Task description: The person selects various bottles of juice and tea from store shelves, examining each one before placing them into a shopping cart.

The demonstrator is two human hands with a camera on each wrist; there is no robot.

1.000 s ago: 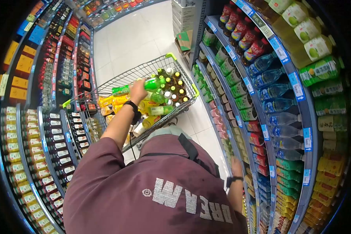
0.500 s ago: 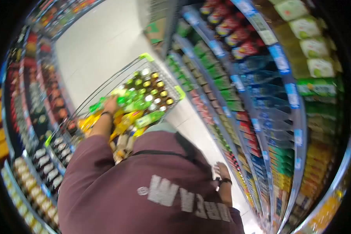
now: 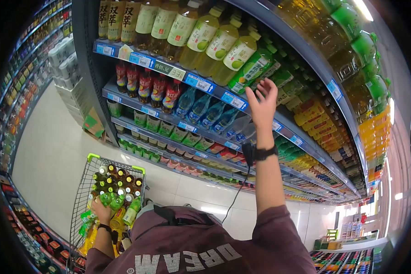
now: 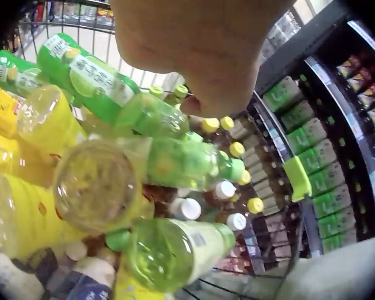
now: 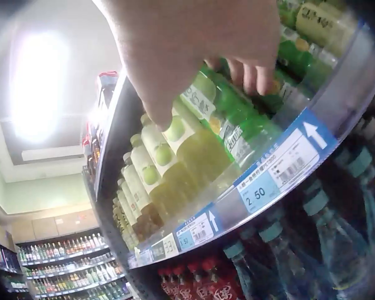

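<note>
**Right hand up at the shelf**

Raised from low beside the shelves, the right hand (image 3: 264,101) now spreads its fingers, holding nothing, against green bottles (image 5: 237,119) on the upper shelf (image 3: 223,97). Left hand (image 3: 100,209) rests loosely on bottles in the cart (image 3: 80,192), bottom left.

You stand in a supermarket aisle: drink shelves (image 3: 182,50) with price tags (image 5: 262,187) (blue-edged) at twelve o'clock, wire cart (image 3: 84,182) at seven.
</note>
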